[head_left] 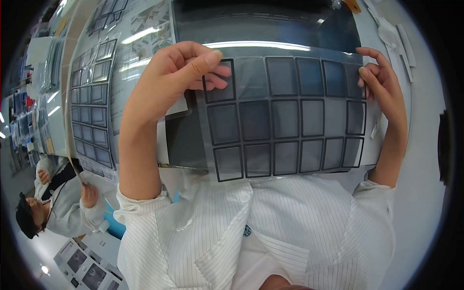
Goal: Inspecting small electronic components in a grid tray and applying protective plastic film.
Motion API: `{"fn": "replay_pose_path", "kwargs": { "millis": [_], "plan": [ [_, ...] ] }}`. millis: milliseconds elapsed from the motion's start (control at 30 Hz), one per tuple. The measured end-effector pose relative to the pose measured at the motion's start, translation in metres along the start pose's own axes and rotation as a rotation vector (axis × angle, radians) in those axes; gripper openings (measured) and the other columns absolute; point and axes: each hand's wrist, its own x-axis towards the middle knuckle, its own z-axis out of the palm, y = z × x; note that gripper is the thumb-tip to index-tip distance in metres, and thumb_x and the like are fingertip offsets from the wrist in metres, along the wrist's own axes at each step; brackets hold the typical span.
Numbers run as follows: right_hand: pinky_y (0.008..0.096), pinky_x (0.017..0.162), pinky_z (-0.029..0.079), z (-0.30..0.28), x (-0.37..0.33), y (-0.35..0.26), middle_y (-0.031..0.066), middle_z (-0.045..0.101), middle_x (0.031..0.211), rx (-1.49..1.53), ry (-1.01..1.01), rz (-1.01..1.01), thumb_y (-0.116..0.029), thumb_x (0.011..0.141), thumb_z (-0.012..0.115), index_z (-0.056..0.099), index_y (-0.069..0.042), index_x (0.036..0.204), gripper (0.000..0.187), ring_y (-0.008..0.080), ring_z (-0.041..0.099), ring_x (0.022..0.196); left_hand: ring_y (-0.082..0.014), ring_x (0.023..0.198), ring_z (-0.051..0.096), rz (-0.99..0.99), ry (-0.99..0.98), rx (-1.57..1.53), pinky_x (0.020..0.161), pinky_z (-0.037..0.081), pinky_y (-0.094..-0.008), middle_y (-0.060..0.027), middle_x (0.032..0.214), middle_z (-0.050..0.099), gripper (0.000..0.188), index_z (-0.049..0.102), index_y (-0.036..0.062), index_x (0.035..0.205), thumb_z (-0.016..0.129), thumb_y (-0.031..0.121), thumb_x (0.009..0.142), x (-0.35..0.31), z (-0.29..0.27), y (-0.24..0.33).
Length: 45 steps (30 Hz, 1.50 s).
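Fingers (212, 60) of L hand (169, 82) are pinching the clear film sheet (285, 116) at its top-left corner; R hand (382, 84) is gripping the right edge, sheet raised in front of me. I'm judging it's best keeping tension even, fingertips off the dark squares.

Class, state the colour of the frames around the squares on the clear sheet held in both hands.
Black frames, on the clear sheet, seen in the head view.

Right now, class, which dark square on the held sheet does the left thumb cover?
The top-left square of the transparent sheet: the left hand pinches that corner; the other squares are uncovered.
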Motion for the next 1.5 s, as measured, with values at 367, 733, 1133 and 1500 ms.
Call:
{"fn": "replay_pose_path", "kwargs": {
  "millis": [367,733,1133,1500],
  "plan": [
    [0.0157,0.049,0.032,-0.003,-0.004,-0.006,-0.0049,0.053,0.068,0.027,-0.006,0.021,-0.019,0.098,0.055,0.051,-0.007,0.132,0.036,0.0002,0.044,0.055,-0.0060,0.068,0.059,0.059,-0.028,0.029,0.058,0.042,-0.0172,-0.0031,0.078,0.068,0.023,0.064,0.0011,0.109,0.054,0.020,0.099,0.006,0.000,-0.005],
    [0.0155,0.044,0.035,0.002,-0.006,-0.004,-0.0048,0.053,0.059,0.126,-0.100,-0.009,-0.019,0.099,0.054,0.050,-0.003,0.130,0.035,0.0003,0.048,0.046,-0.0007,0.052,0.041,0.017,0.143,0.213,0.047,0.031,-0.0184,0.0059,0.063,0.052,0.028,0.068,0.0008,0.097,0.053,0.024,0.100,0.004,-0.005,-0.006],
    [0.0156,0.043,0.039,-0.001,-0.008,-0.004,-0.0046,0.053,0.055,0.173,-0.149,0.019,-0.023,0.100,0.053,0.050,-0.002,0.129,0.035,0.0020,0.050,0.042,-0.0007,0.051,0.041,-0.085,0.142,0.189,0.047,0.031,-0.0181,0.0062,0.062,0.051,0.030,0.066,0.0023,0.089,0.056,0.028,0.099,0.000,-0.009,0.000],
    [0.0160,0.043,0.039,0.002,-0.009,-0.007,-0.0053,0.052,0.054,0.204,-0.182,0.036,-0.022,0.100,0.053,0.051,-0.003,0.127,0.033,0.0017,0.050,0.042,-0.0010,0.051,0.042,-0.079,0.127,0.231,0.047,0.031,-0.0181,0.0068,0.060,0.049,0.029,0.066,0.0026,0.087,0.056,0.027,0.099,0.000,-0.008,0.001]
  ]
}}
